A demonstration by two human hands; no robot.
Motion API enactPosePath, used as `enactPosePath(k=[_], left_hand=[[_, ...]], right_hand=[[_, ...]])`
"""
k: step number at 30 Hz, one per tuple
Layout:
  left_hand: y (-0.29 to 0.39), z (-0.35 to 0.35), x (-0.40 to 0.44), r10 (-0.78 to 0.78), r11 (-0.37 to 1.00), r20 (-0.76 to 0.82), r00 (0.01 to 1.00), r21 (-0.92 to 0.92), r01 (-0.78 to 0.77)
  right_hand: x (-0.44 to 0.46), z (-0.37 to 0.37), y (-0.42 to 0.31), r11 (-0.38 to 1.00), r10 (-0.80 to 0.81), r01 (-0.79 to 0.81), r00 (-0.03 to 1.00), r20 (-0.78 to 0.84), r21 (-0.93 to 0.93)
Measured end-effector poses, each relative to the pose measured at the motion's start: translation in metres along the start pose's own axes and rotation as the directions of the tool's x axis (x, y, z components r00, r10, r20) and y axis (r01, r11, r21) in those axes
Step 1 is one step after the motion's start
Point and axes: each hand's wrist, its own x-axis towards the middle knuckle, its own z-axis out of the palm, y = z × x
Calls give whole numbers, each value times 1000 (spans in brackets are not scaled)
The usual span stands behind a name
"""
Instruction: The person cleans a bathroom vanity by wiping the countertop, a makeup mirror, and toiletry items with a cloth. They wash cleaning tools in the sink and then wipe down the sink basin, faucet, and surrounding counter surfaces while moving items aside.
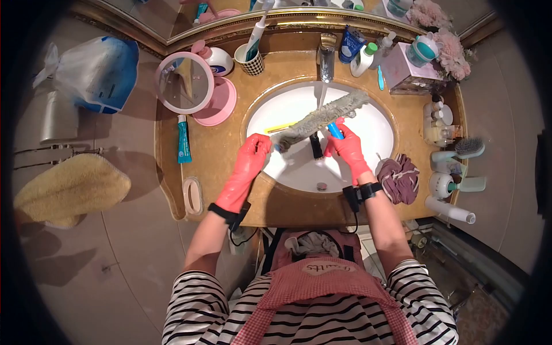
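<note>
A long, shaggy grey cleaning head [325, 118] slants across the sink basin, its right end raised toward the tap. My left hand [251, 158], in a pink rubber glove, has its fingers closed at the left end of this head. My right hand [349, 150], gloved the same way, is wrapped round a blue handle [335, 131] beside the head's underside; whether the two are joined is hidden. Below the head, a black piece [315, 146] shows over the white sink [270, 169]. A yellow stick [280, 127] lies behind the left end.
A metal tap [326, 60] stands behind the basin. Left on the counter are a round pink mirror [184, 83], a checkered cup [250, 62], a toothpaste tube [183, 141] and a soap dish [193, 194]. A crumpled mauve cloth [398, 179] lies right, near several bottles and a hairbrush [468, 148].
</note>
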Motion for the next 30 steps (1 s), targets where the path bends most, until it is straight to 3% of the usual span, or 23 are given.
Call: enactPosePath(k=[1,3,4,5,8,9,11,12,15,16,17,19,21,23,24,25,27,28,30], left_hand=[[-12,3,4,6,1000,-6,1000,-4,-6],[-36,14,27,33,927,-234,972,371,57],[-51,21,38,-68,945,-221,973,300,134],[-46,29,44,-62,949,-226,972,289,128],[-28,48,58,-312,876,-144,939,340,344],[-29,52,59,-315,879,-148,938,329,347],[-46,61,66,-155,869,-108,982,458,188],[-55,65,73,-41,900,-78,996,431,71],[-53,74,115,81,887,-62,995,460,-43],[-53,83,127,99,847,-79,992,529,-42],[-54,94,134,94,852,-87,992,522,-35],[-52,117,151,-50,840,230,972,536,-84],[-30,160,155,-3,821,61,998,570,-33],[-7,185,148,323,839,37,946,450,-305],[15,203,147,383,854,-19,924,388,-346],[34,214,148,436,861,-78,897,327,-390],[61,207,151,359,887,4,933,309,-343],[67,204,157,298,901,89,951,303,-310],[48,183,138,11,988,-88,996,-152,-25]], right_hand=[[1,8,4,1000,-7,7,1000,2,-5],[9,24,14,983,-37,3,983,-181,-185],[14,29,17,954,-98,30,971,-216,-299],[23,37,26,939,-130,33,956,-264,-342],[39,45,30,957,-99,8,948,-303,-289],[43,48,32,954,-103,9,949,-299,-300],[56,53,45,917,-337,209,860,-383,-339],[58,54,49,911,-392,297,841,-373,-288],[74,57,72,852,-474,352,834,-284,-388],[44,55,23,990,-4,13,998,-61,138],[42,53,21,992,-3,10,998,-56,128],[46,51,18,996,67,-65,997,-28,53],[48,46,23,990,137,-136,991,5,-45],[67,48,69,997,-49,52,996,-75,48],[75,50,90,998,-43,46,997,-70,41],[83,52,110,978,-63,72,997,-52,196],[89,49,139,870,-103,104,994,-28,482],[87,45,123,873,-107,106,994,-25,476],[57,40,42,999,-10,17,989,-148,43]])
